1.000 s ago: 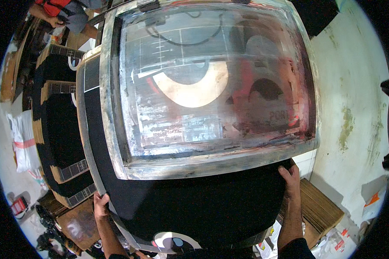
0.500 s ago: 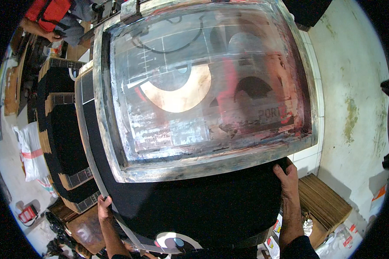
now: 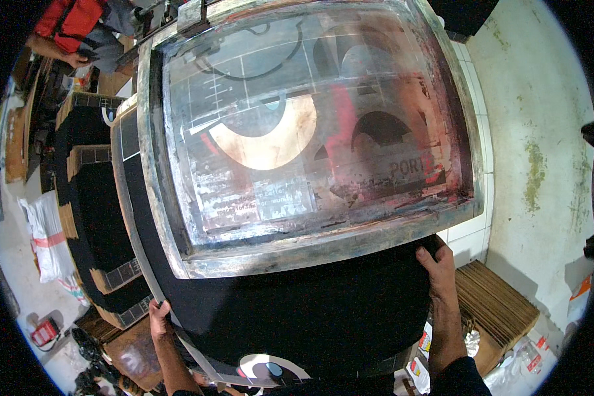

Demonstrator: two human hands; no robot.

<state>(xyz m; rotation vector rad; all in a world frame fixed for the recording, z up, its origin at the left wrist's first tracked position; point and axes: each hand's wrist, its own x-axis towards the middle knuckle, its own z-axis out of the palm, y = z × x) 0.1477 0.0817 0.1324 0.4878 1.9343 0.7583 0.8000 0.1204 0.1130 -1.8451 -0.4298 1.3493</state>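
Observation:
A stained screen-printing frame (image 3: 310, 254), with translucent mesh showing a large cream curved shape, lies over a board covered in black fabric (image 3: 290, 310). A white eye print (image 3: 257, 363) shows on the fabric near the lower edge. My left hand (image 3: 161, 320) grips the board's left edge, thumb on top. My right hand (image 3: 439, 274) holds the board's right side just below the frame's corner, fingers partly hidden beneath it.
Stacked black-covered boards (image 3: 102, 218) stand at left, beside white sacks (image 3: 46, 241). Piled cardboard sheets (image 3: 488, 300) lie at lower right. A stained pale wall (image 3: 534, 99) runs along the right. Another person's arm (image 3: 59, 53) and red clothing are at upper left.
The frame and my right hand appear a little further left, with more white tiles showing on the right. The other person's arm has shifted. Both my hands keep their hold.

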